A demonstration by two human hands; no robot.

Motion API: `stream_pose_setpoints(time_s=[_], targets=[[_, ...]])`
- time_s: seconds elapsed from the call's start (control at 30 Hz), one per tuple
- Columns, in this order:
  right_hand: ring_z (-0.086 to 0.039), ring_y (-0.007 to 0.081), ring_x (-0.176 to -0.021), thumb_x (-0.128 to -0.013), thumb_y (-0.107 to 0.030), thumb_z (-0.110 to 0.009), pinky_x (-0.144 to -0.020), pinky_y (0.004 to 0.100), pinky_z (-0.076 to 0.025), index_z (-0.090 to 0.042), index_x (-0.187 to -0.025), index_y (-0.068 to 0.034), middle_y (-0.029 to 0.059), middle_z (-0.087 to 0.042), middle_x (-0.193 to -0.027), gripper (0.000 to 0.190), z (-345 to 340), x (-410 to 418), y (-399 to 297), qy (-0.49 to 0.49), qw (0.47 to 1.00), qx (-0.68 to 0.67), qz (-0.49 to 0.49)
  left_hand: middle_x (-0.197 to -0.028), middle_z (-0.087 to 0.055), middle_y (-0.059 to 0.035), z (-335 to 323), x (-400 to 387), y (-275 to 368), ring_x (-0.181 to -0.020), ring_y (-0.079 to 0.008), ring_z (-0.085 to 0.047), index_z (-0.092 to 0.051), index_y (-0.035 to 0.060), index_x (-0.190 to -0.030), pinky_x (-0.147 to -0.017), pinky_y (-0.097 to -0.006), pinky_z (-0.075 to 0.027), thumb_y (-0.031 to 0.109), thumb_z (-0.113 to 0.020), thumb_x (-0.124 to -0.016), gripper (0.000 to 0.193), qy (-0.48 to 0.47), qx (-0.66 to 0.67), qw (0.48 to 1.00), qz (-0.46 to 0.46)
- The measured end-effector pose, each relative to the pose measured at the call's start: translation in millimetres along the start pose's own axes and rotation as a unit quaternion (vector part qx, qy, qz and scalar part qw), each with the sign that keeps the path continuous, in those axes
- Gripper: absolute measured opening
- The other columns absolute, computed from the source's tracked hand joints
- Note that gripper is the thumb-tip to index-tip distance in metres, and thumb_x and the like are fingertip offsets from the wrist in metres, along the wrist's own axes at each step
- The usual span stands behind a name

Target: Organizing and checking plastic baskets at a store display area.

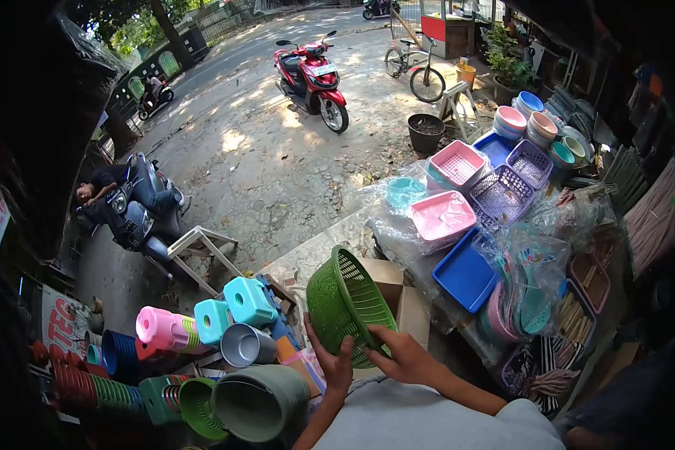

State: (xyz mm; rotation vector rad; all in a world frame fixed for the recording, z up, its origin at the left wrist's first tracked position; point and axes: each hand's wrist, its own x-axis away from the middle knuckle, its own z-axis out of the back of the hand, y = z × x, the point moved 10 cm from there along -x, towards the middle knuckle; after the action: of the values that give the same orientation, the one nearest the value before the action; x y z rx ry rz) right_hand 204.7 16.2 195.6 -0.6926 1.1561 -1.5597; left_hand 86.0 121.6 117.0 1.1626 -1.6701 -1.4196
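A round green plastic basket (346,306) with slotted walls is tilted on its side in front of me, its opening facing right. My left hand (334,363) supports its lower left wall, thumb and fingers against the plastic. My right hand (402,357) grips the lower right rim, some fingers hidden by the basket. Behind the basket stands an open cardboard box (413,315), partly covered by it.
Stools (250,301), a metal bucket (247,346) and a large grey-green bucket (259,402) stand at left. A blue tray (466,270) and pink baskets (443,215) lie at right. Beyond are a person on a motorbike (138,208) and a red scooter (312,79).
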Motion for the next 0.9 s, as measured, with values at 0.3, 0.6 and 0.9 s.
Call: stream_pose_setpoints(time_s=[0.3,0.6,0.9], targets=[[-0.056,0.0056,-0.086,-0.099,-0.015,-0.059,-0.071,0.0238,-0.047,-0.055,-0.111,0.0,0.0034,-0.064,-0.097,0.02,49.7,-6.6,26.2,0.194,0.931,-0.294,-0.094,-0.155,-0.027,-0.021,-46.4,17.5,39.0,-0.14,-0.0323,-0.037,-0.009,0.0016,-0.156,-0.115,-0.044,-0.032,0.035,-0.087,-0.071,0.12,-0.164,-0.253,0.922,-0.243],[-0.048,0.0036,-0.058,-0.098,-0.024,-0.065,-0.049,0.0268,-0.038,-0.061,-0.088,-0.001,0.0002,-0.057,-0.062,0.026,42.8,13.1,41.2,0.226,0.97,-0.069,-0.062,-0.151,-0.029,-0.0223,-47.4,0.8,-1.3,-0.139,-0.0339,-0.036,-0.002,0.0033,-0.157,-0.111,-0.0437,-0.038,0.035,-0.083,-0.077,0.118,-0.184,-0.057,0.977,0.09],[-0.046,0.0055,-0.053,-0.1,-0.021,-0.06,-0.046,0.0301,-0.035,-0.057,-0.086,0.001,0.0033,-0.05,-0.055,0.026,32.0,27.2,44.7,0.212,0.974,-0.075,-0.002,-0.142,-0.041,-0.0206,-52.2,-10.8,17.8,-0.123,-0.0273,-0.053,0.001,0.0036,-0.157,-0.102,-0.0362,-0.047,0.017,-0.076,-0.084,0.108,-0.122,0.032,0.989,0.078]])
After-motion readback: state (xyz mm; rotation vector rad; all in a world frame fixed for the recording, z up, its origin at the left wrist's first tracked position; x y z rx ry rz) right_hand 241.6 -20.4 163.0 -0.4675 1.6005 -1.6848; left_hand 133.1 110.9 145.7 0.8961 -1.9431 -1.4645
